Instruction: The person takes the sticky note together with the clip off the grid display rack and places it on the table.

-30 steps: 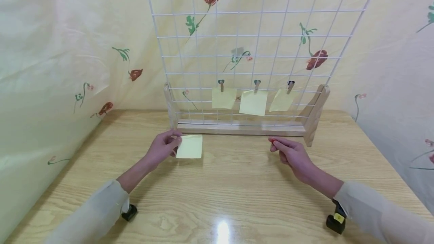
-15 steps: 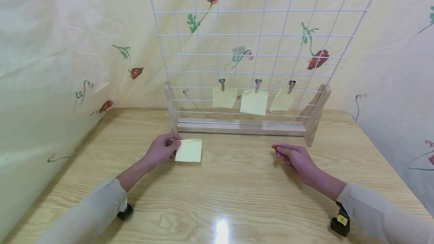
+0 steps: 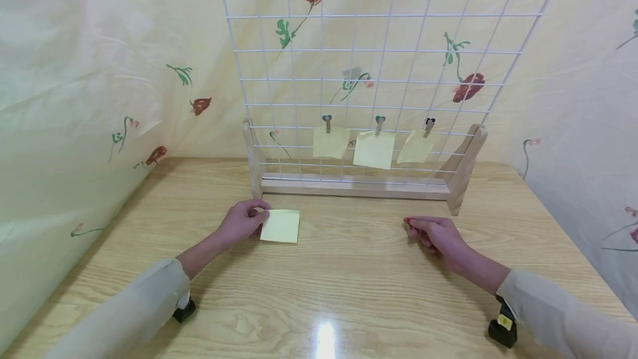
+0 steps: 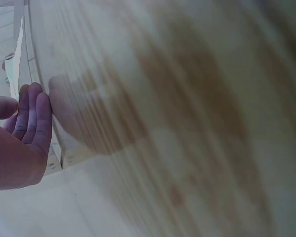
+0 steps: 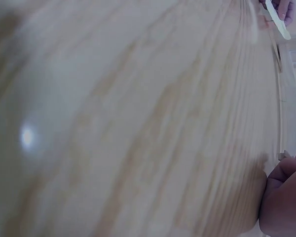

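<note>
A pale yellow sticky note is pinched at its upper left corner by my left hand, low over the table in front of the rack's left foot. In the left wrist view, the thumb and fingers of the left hand meet at the note's edge. My right hand pinches a small clothespin with a red top, mostly hidden by the fingers, near the rack's right foot. Three notes hang on the white wire grid: a left note, a middle note and a right note.
Small wooden clothespins, such as the middle clothespin, fix the hanging notes. A wooden stand carries the grid at the back of the wood-grain table. Flowered cloth surrounds the table at the back and sides.
Both hands have come down closer to the table, the note with the left one. The right hand has also shifted slightly right. The hanging notes stay as they were.
</note>
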`<state>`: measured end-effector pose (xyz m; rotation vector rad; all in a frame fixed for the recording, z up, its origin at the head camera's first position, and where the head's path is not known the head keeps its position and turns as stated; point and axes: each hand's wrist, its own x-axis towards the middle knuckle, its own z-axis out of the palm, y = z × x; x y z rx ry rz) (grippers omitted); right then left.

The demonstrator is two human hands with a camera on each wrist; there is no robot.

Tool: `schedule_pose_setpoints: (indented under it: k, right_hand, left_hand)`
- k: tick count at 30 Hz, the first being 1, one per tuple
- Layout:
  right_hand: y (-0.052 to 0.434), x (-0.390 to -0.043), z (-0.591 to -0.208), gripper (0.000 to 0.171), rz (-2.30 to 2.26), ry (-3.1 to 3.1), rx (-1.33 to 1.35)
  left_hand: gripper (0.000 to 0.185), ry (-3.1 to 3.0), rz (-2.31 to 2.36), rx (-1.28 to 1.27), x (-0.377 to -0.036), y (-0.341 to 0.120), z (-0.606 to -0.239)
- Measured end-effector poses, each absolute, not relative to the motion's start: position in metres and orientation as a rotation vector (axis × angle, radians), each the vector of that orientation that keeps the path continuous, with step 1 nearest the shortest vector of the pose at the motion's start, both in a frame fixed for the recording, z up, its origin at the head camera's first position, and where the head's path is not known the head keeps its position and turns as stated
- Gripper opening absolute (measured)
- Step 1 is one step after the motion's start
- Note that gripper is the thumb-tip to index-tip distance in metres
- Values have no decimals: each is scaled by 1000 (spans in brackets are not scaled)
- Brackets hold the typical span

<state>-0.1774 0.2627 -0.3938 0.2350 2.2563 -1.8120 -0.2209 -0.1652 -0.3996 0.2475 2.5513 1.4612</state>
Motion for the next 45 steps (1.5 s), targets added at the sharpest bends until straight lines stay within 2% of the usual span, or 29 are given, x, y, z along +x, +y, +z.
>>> schedule_pose_setpoints:
  k: [22,45]
  right_hand:
    - [263,-180,-396,41,-1722,2285,272]
    - [264,-184,-393,44,-1854,2140,294]
  left_hand:
    - [21,2719,1271,325,-230,-156,-406]
    - [23,2837,1212,406,-229,-158,-400]
